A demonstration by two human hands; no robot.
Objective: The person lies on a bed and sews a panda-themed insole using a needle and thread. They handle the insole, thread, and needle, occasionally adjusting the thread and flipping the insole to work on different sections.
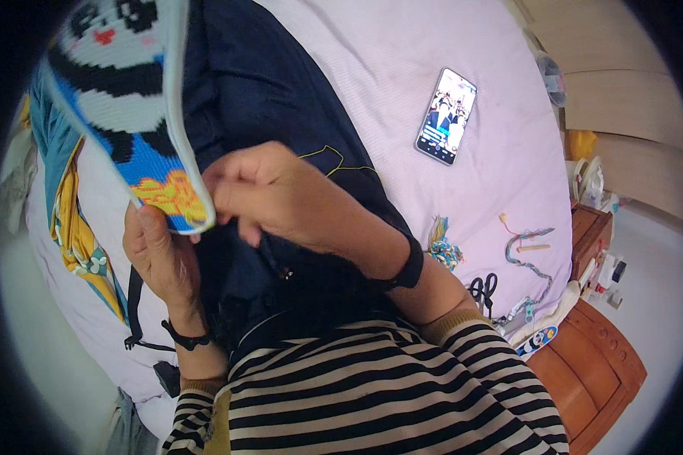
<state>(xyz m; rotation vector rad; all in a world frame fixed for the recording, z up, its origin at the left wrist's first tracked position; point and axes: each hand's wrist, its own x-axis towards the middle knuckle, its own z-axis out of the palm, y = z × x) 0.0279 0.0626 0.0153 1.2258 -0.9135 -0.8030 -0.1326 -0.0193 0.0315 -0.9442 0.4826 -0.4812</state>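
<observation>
A cross-stitched insole (118, 140) with a panda, blue ground, orange-yellow flowers and a white border is held up at the left. My left hand (159, 250) grips its lower end, the thumb on the stitched face and the fingers behind. At the border, beside the flowers, the fingers of my right hand (258, 193) are pinched together. What they hold is too small or hidden to make out. A thin yellow thread (340, 159) trails from behind my right hand over the dark navy cloth (258, 68).
On the pink bedspread (364, 45) lie a lit phone (446, 116), a bundle of coloured threads (444, 246), a braided thread hank (535, 265) and black-handled scissors (483, 290). Another panda insole (537, 341) is by the wooden chair (592, 371). Yellow-and-teal cloth (76, 220) lies left.
</observation>
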